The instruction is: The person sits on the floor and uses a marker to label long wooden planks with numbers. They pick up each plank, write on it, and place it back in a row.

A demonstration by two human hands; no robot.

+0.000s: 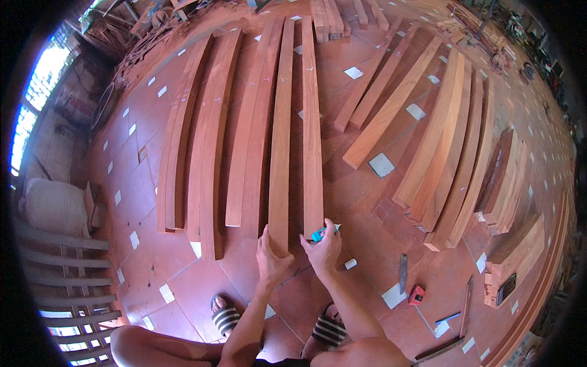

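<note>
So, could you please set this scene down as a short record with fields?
Left hand: left hand gripping the near end of a long wooden beam
Right hand: right hand holding a small teal object by the near end of the neighbouring beam
Floor: reddish tiles with pale squares
Right side: red tape measure, dark phone at a beam stack
Footwear: striped sandals

No text is legible, the pale marks [267, 78] on the wooden beams [280, 153] being too small.
</note>
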